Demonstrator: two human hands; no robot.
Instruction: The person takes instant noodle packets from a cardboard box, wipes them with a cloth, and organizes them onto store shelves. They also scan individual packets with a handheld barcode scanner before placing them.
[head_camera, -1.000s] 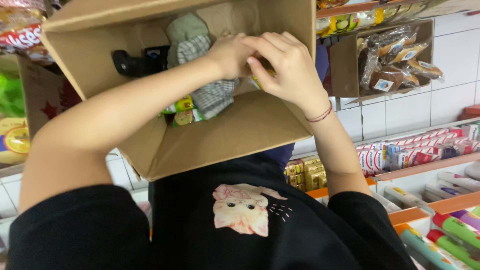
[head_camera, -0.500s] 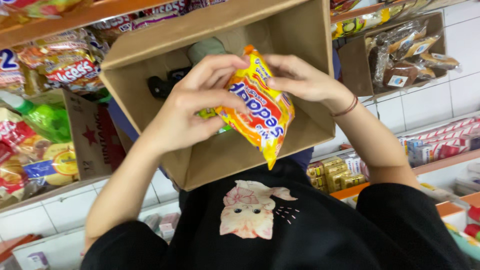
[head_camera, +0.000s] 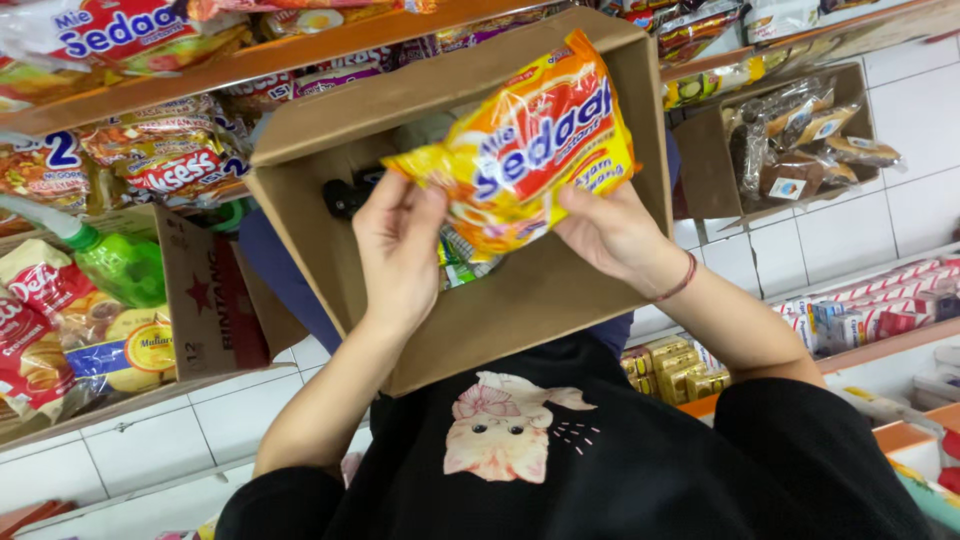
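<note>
Hiding box (head_camera: 520, 300) contents: held noodle packet (head_camera: 525, 150)

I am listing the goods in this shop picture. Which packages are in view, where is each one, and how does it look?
Noodle packet: flat pouch, yellow, orange and red, in the grip of left hand and right hand, over the cardboard box.
Snack bags: red and yellow, on the orange shelf, upper left.
Green bottle: left, tilted.
Clear bags: brown pieces inside, in a small carton, upper right.
Small gold boxes: lower shelf, right.
</note>
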